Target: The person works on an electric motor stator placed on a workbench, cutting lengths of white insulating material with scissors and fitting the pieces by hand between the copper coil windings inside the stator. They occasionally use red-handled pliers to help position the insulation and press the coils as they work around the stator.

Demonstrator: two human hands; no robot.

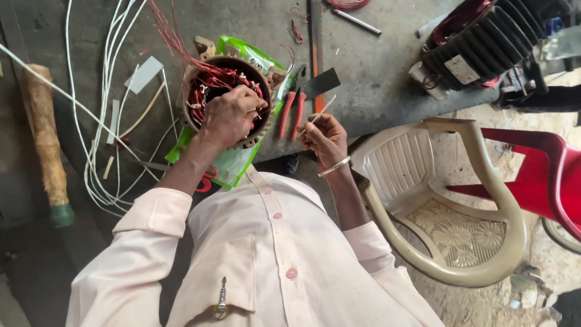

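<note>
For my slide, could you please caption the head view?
Left hand on a copper-wound motor stator; right hand holds a thin white strip.

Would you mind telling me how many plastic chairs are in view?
2: a beige chair beside the person's right arm, and a red chair behind it at the right edge, partly cut off.

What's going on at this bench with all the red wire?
A person in a pale shirt leans over a grey workbench. Their left hand rests on a round motor stator wound with red copper wire, fingers among the coils. The right hand pinches a thin white strip. Red-handled pliers lie between the hands, untouched. The stator sits on a green plastic sheet.
</note>
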